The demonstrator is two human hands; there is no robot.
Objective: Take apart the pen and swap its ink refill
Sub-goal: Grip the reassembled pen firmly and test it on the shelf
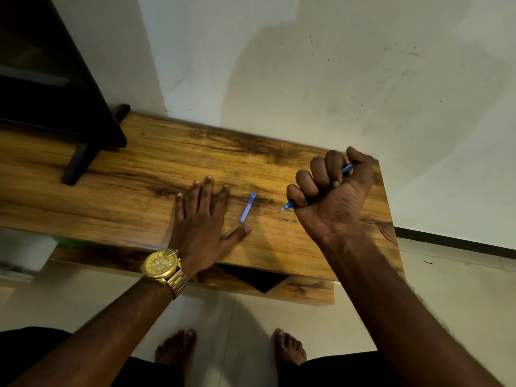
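My right hand (332, 191) grips a blue pen (287, 205) in a closed fist above the wooden table (139, 174). The pen's tip sticks out to the left below my little finger, and its back end shows near my thumb. A blue pen cap (247, 208) lies on the table between my hands. My left hand (202, 219) rests flat on the table with fingers spread, its thumb tip just below the cap. A gold watch is on my left wrist.
A dark monitor with a black stand foot (81, 160) occupies the table's left side. A white wall runs behind the table. The table's right edge (386, 208) lies just beyond my right hand. My bare feet stand on the pale floor below.
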